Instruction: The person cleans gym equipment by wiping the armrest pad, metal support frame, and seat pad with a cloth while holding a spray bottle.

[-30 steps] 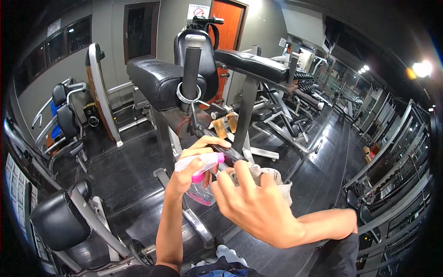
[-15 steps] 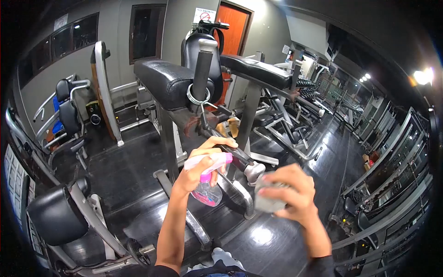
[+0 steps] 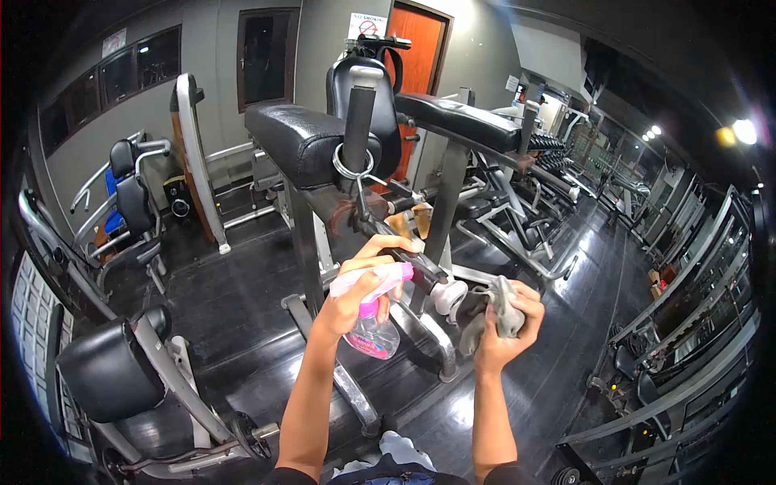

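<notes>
My left hand (image 3: 349, 301) is closed around a clear spray bottle (image 3: 375, 338) with a pink and white trigger head. Its upper fingers also rest at the black bar (image 3: 425, 276) of a gym machine, whose silver end cap (image 3: 447, 297) points toward me. To the right of that cap, my right hand (image 3: 511, 343) grips a bunched grey cloth (image 3: 507, 305). Part of the cloth hangs down on the left of the fingers, apart from the bar or just behind it; I cannot tell which.
The machine's black arm pads (image 3: 303, 141) and upright handle (image 3: 360, 121) with metal rings stand just ahead. A padded bench machine (image 3: 113, 368) is at the lower left. Racks (image 3: 687, 388) line the right side, and a dumbbell row (image 3: 550, 153) stands farther back.
My right hand has turned upright, and the cloth now shows bunched above the fingers instead of blurred below them. My left hand keeps its hold on the bottle. The view has shifted slightly.
</notes>
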`<act>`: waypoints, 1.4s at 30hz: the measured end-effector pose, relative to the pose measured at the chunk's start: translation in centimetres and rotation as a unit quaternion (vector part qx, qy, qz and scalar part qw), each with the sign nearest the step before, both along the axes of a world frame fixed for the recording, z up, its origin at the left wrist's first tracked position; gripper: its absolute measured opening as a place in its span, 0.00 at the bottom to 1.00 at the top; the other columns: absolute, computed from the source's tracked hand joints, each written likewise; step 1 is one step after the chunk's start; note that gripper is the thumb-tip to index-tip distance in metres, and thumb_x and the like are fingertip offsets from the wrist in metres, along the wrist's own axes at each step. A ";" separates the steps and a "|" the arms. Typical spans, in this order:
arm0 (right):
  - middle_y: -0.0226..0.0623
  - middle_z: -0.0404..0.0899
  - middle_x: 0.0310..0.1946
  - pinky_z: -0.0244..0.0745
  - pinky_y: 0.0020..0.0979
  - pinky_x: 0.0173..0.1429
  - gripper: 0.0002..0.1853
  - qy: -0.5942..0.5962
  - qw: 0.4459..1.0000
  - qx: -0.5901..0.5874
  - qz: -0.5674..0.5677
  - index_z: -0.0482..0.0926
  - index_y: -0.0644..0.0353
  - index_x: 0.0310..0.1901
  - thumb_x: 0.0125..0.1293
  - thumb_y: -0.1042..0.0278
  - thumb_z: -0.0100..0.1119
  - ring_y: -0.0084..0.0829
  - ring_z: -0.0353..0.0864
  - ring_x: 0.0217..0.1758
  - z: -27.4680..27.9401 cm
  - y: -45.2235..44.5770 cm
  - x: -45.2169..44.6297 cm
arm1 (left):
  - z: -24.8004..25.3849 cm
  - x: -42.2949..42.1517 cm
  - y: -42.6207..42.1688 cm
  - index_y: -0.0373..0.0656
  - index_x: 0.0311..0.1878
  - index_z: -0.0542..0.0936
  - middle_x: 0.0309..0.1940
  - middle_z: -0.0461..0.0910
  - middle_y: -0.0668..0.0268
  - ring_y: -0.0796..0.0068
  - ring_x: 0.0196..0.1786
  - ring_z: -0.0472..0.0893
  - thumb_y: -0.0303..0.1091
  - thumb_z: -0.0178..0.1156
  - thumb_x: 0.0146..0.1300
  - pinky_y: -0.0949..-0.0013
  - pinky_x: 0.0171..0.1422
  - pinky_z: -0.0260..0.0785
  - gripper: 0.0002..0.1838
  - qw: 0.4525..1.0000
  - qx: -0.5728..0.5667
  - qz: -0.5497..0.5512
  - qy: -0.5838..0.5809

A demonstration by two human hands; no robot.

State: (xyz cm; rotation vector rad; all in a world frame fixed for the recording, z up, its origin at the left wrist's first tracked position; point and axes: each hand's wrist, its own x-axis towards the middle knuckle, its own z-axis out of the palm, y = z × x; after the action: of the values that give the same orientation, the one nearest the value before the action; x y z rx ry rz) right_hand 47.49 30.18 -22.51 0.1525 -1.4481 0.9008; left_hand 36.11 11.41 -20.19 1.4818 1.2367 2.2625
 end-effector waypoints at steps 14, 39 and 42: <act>0.43 0.76 0.43 0.72 0.37 0.54 0.19 0.029 0.999 -0.034 0.025 0.74 0.55 0.39 0.45 0.79 0.70 0.37 0.78 0.47 0.3 -1.3 0.2 | -0.4 0.1 0.4 0.25 0.34 0.78 0.60 0.69 0.49 0.77 0.19 0.77 0.50 0.49 0.70 0.77 0.23 0.71 0.29 0.999 0.020 0.018 0.017; 0.35 0.77 0.47 0.72 0.27 0.56 0.24 -0.220 0.751 -0.324 0.532 0.66 0.57 0.60 0.66 0.68 0.64 0.25 0.77 0.49 -4.4 8.1 -3.4 | -8.1 9.4 5.9 0.29 0.29 0.76 0.25 0.77 0.54 0.70 0.15 0.75 0.58 0.47 0.69 0.70 0.22 0.72 0.34 0.880 0.023 0.464 -0.101; 0.34 0.76 0.46 0.72 0.26 0.56 0.27 -0.276 0.697 -0.325 0.577 0.66 0.58 0.61 0.60 0.72 0.64 0.24 0.76 0.48 -5.1 12.4 -4.4 | -7.5 9.5 8.9 0.31 0.33 0.77 0.27 0.79 0.58 0.74 0.18 0.77 0.50 0.53 0.70 0.72 0.25 0.71 0.26 0.872 -0.055 0.468 -0.131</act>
State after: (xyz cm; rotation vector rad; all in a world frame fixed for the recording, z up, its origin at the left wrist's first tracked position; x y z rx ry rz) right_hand 43.11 42.57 -27.66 0.2797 -1.3743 2.6469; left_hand 45.60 20.34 -27.69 0.4895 2.2612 2.6865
